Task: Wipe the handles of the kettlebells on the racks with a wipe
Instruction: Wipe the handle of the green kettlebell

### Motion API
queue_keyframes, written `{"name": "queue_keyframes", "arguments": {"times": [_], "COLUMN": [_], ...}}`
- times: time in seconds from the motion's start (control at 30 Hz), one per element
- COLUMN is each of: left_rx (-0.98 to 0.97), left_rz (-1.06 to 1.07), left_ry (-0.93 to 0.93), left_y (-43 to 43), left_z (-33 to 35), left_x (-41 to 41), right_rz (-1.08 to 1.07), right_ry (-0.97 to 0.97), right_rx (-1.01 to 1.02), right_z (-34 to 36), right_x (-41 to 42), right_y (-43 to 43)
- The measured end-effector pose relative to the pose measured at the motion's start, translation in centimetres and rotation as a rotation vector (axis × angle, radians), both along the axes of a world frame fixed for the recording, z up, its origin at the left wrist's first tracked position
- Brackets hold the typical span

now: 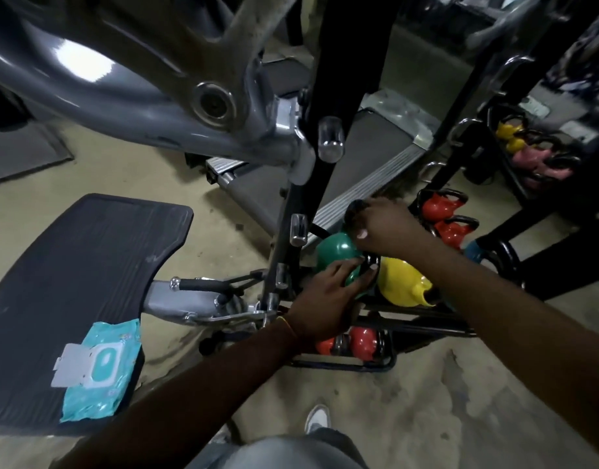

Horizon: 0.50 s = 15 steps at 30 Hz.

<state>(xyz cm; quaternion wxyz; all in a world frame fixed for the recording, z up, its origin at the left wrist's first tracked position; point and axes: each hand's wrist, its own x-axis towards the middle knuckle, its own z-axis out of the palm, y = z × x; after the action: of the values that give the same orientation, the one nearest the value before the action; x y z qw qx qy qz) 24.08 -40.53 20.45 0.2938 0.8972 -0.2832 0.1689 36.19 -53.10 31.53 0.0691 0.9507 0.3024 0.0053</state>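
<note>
Grey trouser knee [281, 451] below, left hand [327, 292] flat on green kettlebell [335, 247], right hand [391, 228] apparently gripping its black handle [353, 210]

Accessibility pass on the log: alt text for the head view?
Two hands work at a green kettlebell on a low rack: the right hand curls over its black handle, the left hand rests on its body. An opened wipes pack lies on a dark platform.

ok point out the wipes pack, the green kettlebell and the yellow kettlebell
wipes pack [103, 362]: head view, on its flip lid
green kettlebell [333, 248]: head view, on its round body
yellow kettlebell [401, 280]: head view, on its round body
</note>
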Motion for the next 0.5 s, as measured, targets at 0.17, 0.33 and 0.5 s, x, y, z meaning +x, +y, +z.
{"name": "queue_keyframes", "arguments": {"times": [0.17,0.33,0.5], "left_rx": [0.042,0.033,0.105], "left_rz": [0.018,0.015,0.051], "left_ry": [0.006,-0.012,0.045], "left_y": [-0.1,-0.2,-0.3], "left_z": [-0.4,-1.1,-1.7], "left_x": [-0.3,-1.1,-2.6], "right_rz": [-0.567,-0.824,-0.72], "right_ry": [0.51,0.941,0.634], "right_rx": [1.142,1.782,1.677], "right_z": [-1.4,-5.9,-5.9], "right_x": [-0.9,-1.6,-4.8], "right_y": [-3.3,-3.7,-4.2]}}
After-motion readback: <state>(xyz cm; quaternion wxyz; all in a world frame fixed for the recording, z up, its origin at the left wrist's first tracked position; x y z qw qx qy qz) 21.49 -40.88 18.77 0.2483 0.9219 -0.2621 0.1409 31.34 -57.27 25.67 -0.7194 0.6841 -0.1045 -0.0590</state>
